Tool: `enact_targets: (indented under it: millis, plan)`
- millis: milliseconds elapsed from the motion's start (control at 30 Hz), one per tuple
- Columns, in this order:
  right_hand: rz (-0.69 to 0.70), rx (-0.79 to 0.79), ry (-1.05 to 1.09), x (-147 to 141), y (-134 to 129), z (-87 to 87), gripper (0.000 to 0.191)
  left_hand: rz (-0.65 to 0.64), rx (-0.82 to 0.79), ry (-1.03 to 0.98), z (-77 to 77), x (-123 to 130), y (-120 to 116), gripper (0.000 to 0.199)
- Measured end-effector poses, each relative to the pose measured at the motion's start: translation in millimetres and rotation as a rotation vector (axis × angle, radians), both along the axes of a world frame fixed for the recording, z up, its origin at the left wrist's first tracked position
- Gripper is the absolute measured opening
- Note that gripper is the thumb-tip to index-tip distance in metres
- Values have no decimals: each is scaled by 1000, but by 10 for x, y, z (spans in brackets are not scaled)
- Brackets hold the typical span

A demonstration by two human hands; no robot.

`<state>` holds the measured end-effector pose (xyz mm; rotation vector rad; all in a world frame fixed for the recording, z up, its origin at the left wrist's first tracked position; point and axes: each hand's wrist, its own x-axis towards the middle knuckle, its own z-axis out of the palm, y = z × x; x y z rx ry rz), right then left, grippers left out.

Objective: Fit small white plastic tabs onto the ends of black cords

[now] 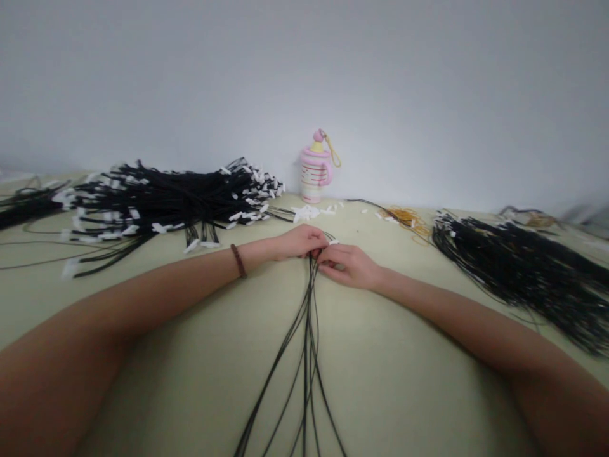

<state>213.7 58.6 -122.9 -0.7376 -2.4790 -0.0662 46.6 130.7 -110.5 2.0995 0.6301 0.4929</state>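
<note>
Several thin black cables run from the near edge of the table up to my two hands, which meet at the middle. My left hand, with a beaded bracelet on its wrist, is closed round the upper part of the cables. Close against it on the right, my right hand pinches the same cables near their upper ends. A small white piece shows between the hands, at the cable ends. The fingertips partly hide the ends.
A large pile of black cables with white ends lies at the left. Behind my hands stand a pink and white cup and loose white pieces. Yellow bands and another black cable bundle lie at the right.
</note>
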Motion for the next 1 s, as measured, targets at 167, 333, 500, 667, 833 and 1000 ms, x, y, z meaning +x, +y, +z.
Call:
enact_targets:
  millis: [167,333,500,667,833,1000]
  plan:
    - [-6,2,-7,4,6,-6,13,-20,4,-4,27,-7,-15,26]
    - [-44,-5,-9,11,3,-6,13,-26,-10,4,41,-11,-20,27]
    - [-101,-24,-17,5,-7,17,14,-24,-12,13,19,-11,3,29]
    - [-73,-16,-15,5,-2,15,11,-25,-26,23,2,-4,36,29]
    - [-50,-9,-1,6,-4,7,10,-42,-66,-4,17,-4,18,25]
    - [-23,-3,23,0,-5,14,9,-44,-47,-4,26,-8,6,24]
